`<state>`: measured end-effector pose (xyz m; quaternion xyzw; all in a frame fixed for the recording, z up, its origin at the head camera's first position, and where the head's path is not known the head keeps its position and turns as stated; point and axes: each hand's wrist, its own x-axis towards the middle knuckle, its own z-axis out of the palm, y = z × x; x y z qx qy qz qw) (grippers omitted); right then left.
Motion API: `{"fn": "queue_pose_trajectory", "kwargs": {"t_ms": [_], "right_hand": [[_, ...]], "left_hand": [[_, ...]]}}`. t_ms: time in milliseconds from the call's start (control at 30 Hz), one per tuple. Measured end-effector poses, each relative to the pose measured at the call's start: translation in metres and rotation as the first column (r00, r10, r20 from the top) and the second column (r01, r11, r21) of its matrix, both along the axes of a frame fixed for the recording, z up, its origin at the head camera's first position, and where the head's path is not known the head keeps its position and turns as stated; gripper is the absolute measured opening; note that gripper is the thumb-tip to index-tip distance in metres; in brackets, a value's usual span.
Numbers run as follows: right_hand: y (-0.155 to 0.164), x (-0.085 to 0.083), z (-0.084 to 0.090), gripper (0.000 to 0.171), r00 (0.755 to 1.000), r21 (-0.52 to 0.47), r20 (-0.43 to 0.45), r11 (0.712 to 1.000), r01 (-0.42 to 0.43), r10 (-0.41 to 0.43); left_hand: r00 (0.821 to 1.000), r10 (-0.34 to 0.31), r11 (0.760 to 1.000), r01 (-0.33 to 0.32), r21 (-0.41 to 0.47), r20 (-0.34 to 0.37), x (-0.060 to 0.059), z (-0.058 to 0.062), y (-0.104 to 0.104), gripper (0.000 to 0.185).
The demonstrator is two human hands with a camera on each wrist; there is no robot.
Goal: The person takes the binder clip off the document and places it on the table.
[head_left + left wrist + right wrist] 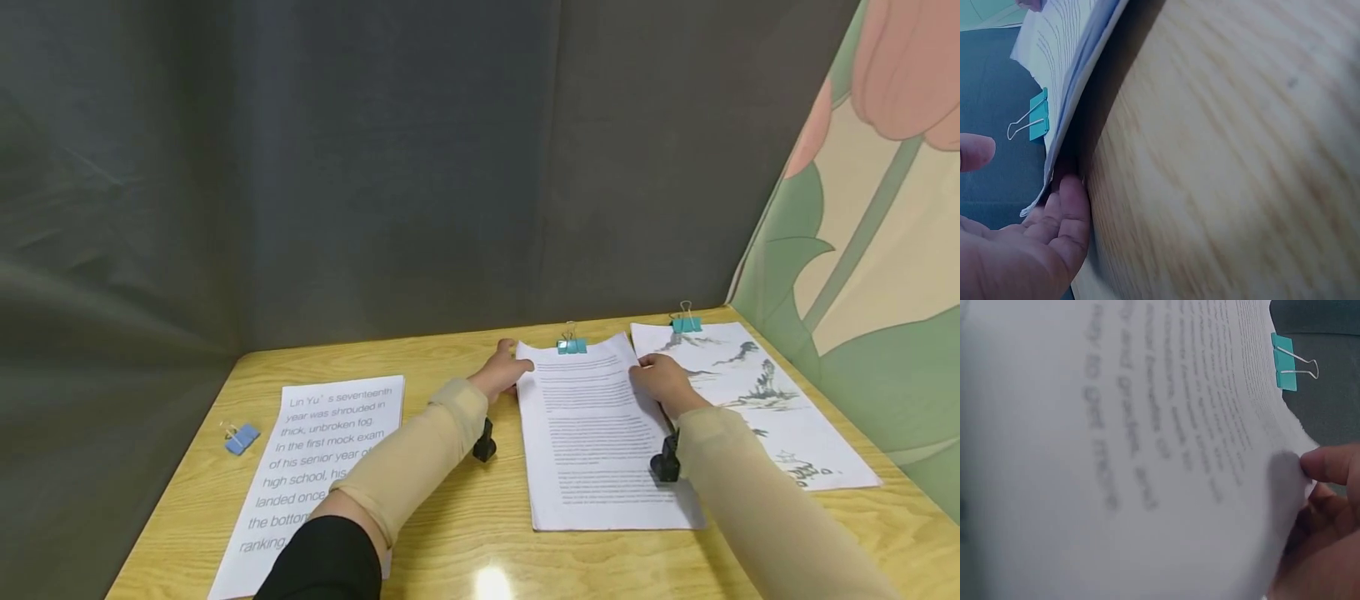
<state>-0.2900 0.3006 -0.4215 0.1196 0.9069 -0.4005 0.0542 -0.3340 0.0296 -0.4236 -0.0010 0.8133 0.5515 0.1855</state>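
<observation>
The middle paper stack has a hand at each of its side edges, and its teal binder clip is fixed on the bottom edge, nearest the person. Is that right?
Not quite: the teal binder clip is on the top edge of the middle paper stack, farthest from the person, as the head view shows.

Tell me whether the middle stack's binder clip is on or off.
On: the teal binder clip sits across the top edge of the middle stack, and both wrist views show it clamped there.
</observation>
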Motion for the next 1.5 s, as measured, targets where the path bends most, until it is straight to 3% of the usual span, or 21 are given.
{"fn": "queue_pose_trajectory", "kwargs": {"t_ms": [233, 500, 800, 967, 1133, 1267, 1500], "right_hand": [[-0.007, 0.0, -0.004, 0.046, 0.999, -0.061, -0.009, 0.997, -0.038, 0.037], [-0.021, 0.003, -0.006, 0.037, 0.992, -0.108, -0.006, 0.986, -0.127, 0.127], [-0.03, 0.007, -0.005, 0.026, 0.954, -0.189, -0.016, 0.936, -0.295, 0.298], [-0.035, 0.008, -0.003, 0.015, 0.938, -0.219, 0.007, 0.916, -0.336, 0.346], [-0.04, 0.01, 0.002, 0.008, 0.943, -0.18, 0.014, 0.928, -0.326, 0.334], [-0.044, 0.01, 0.006, 0.01, 0.948, -0.175, 0.004, 0.933, -0.314, 0.319], [-0.049, 0.011, 0.007, 0.057, 0.981, -0.282, 0.097, 0.95, -0.137, 0.171]], "left_hand": [[0.999, 0.026, 0.999, -0.027, 0.045, 0.021, -0.004, -0.002, -0.01, 0.072], [0.999, 0.03, 0.998, -0.032, 0.06, 0.044, -0.009, -0.003, -0.03, 0.056], [0.999, -0.034, 0.999, 0.033, 0.005, 0.03, -0.011, 0.003, -0.044, 0.027], [0.995, -0.1, 0.991, 0.099, -0.091, -0.001, -0.01, 0.002, -0.043, 0.026], [0.992, -0.129, 0.979, 0.127, -0.16, -0.001, -0.007, 0.002, -0.04, 0.032], [0.99, -0.14, 0.979, 0.136, -0.152, -0.018, -0.005, 0.003, -0.039, 0.031], [0.989, -0.144, 0.987, 0.141, -0.072, -0.034, -0.008, -0.005, -0.04, 0.031]]}}
